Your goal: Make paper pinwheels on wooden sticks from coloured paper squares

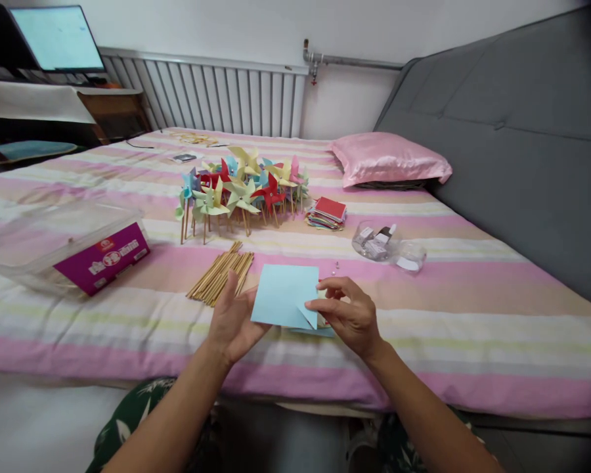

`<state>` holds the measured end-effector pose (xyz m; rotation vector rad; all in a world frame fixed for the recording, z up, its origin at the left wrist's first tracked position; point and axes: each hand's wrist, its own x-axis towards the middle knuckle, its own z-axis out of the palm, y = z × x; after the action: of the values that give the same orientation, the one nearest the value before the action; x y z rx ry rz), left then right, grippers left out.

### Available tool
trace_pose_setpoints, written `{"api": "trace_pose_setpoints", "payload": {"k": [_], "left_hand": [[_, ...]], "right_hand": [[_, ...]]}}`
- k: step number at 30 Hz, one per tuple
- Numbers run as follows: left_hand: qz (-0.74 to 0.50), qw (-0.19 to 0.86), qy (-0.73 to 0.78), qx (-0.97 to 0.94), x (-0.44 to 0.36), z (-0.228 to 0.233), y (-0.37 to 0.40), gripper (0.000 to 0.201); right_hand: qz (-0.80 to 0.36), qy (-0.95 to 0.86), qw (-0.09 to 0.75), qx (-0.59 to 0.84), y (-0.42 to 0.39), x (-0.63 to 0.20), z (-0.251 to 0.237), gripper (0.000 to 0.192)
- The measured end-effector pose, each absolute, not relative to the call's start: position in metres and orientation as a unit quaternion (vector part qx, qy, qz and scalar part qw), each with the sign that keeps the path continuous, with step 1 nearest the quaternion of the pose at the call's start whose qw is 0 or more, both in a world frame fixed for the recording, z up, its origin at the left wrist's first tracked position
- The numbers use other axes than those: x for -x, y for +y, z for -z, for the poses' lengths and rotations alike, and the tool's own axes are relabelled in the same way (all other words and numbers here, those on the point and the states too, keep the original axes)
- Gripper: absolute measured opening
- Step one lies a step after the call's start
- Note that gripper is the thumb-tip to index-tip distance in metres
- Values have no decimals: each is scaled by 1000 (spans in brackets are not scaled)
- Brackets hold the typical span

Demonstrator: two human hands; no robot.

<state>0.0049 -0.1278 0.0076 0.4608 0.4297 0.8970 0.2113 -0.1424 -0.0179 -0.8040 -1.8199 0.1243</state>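
Observation:
A light blue paper square point(283, 295) is held above the near part of the bed. At its lower right corner a diagonal line runs inward, with a narrow flap beside it. My left hand point(239, 318) supports the square from below, palm up, its thumb spread apart and its fingers partly hidden under the sheet. On the right edge, my right hand point(349, 312) pinches the paper between thumb and fingers. Beneath it another blue sheet point(315, 332) shows in part. A bundle of thin brown sticks point(221, 272) lies just beyond my left hand.
Several paper pinwheels point(243, 190) on sticks stand beyond the bundle. A stack of coloured paper squares point(328, 213) is to their right. Clear round containers point(379, 243) with small packets sit farther right. A transparent plastic box point(69, 249) stands left; a pink pillow point(389, 157) lies behind.

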Motion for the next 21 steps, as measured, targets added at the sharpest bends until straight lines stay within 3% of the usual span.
{"api": "trace_pose_setpoints", "payload": {"k": [5, 7, 15, 21], "left_hand": [[-424, 784, 366, -268, -2, -5, -125, 23], [-416, 762, 398, -295, -4, -3, -126, 15], [-409, 761, 393, -316, -3, -4, -128, 25], [-389, 766, 394, -327, -2, -1, -128, 27]], "right_hand": [[-136, -792, 513, 303, -139, -213, 19, 26], [-171, -793, 506, 293, -140, -213, 18, 25], [-436, -681, 442, 387, -144, -211, 19, 17], [-464, -694, 398, 380, -144, -212, 14, 14]]}}
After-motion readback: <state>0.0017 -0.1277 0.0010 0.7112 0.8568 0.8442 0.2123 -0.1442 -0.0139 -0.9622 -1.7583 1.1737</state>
